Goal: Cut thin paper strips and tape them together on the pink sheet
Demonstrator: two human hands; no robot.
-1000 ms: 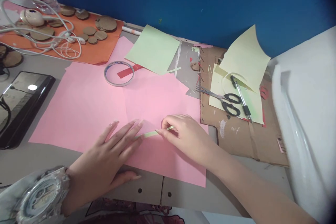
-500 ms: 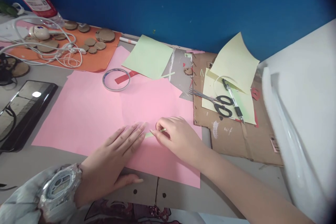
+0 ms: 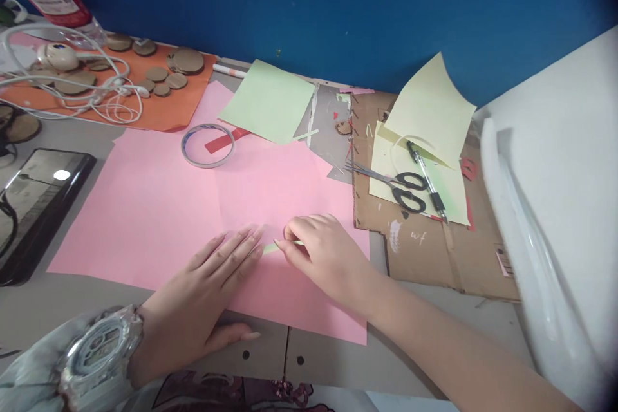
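Observation:
A large pink paper sheet (image 3: 159,206) lies across the desk. My left hand (image 3: 207,290) rests flat on it, fingers stretched out and together, its fingertips at one end of a thin pale green paper strip (image 3: 270,248). My right hand (image 3: 323,254) pinches the strip's other end between thumb and forefinger, low against the pink sheet. A clear watch sits on my left wrist.
A tape roll (image 3: 207,145) and a green paper square (image 3: 268,100) lie behind the hands. Scissors (image 3: 393,183) and a pen (image 3: 427,180) rest on yellow paper over cardboard (image 3: 434,251) at right. Earphone cables (image 3: 77,80), cardboard discs, a dark tablet (image 3: 33,203) sit left.
The visible part of the green strip has grown shorter as my two hands came closer together. The view shifted slightly; nothing else on the desk moved.

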